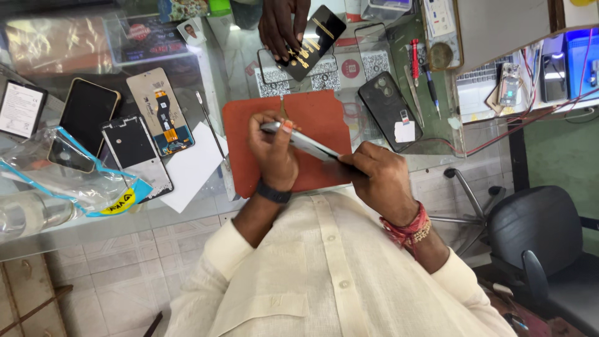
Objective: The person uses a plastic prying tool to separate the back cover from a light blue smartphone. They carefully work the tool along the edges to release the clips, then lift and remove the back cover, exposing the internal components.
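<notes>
1. Left hand (273, 153): closed around the upper end of a slim grey phone (301, 141), thumb pressed on its edge; black band at the wrist.
2. Right hand (376, 178): fingers curled shut on the lower end of the same phone; red thread bracelet at the wrist.
3. Phone: held edge-on and tilted between both hands, raised just above a red-brown work mat (318, 112) on the glass counter (206, 56).
4. Another person's hand (282, 26): across the counter, fingertips resting on a black phone panel with gold parts (315, 39).
5. Black phone case (384, 101): lying right of the mat, a small white card on it.
6. Red-handled screwdriver (415, 59): beyond the case, beside a pen-like tool.
7. Display module with orange ribbon cable (160, 111): left of the mat, face down.
8. Black phone frame (135, 151): just beside the display module, partly on a white sheet (196, 165).
9. Clear plastic bag with blue edging (68, 175): far left of the counter.
10. Black office chair (536, 237): on the floor at the right.
</notes>
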`<move>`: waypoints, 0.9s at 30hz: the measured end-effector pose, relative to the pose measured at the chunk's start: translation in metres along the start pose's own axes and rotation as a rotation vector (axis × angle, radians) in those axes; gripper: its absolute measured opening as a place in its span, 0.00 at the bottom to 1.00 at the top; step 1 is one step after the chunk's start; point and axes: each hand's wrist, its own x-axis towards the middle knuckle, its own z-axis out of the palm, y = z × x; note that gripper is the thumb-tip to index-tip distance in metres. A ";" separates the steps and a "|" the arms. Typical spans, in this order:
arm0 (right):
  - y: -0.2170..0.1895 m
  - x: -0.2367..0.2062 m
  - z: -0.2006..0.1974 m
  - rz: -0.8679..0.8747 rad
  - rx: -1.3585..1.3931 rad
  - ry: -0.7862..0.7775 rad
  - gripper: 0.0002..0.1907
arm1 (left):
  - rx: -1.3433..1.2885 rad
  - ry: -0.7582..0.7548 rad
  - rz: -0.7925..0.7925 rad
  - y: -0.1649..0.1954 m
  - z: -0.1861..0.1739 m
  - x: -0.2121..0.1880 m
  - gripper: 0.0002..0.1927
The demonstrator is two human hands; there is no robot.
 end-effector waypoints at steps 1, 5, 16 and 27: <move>-0.001 0.003 0.000 -0.004 -0.023 -0.018 0.09 | 0.171 -0.038 0.056 0.011 -0.003 0.000 0.12; -0.011 0.010 0.003 -0.145 -0.060 -0.017 0.17 | 0.883 -0.185 0.238 0.058 -0.013 -0.005 0.05; -0.017 0.024 0.012 -0.257 -0.097 -0.045 0.18 | 1.421 -0.747 0.667 0.094 -0.005 -0.012 0.06; 0.011 0.003 0.016 0.040 0.346 0.177 0.13 | 1.409 -0.787 0.553 0.093 0.001 -0.009 0.02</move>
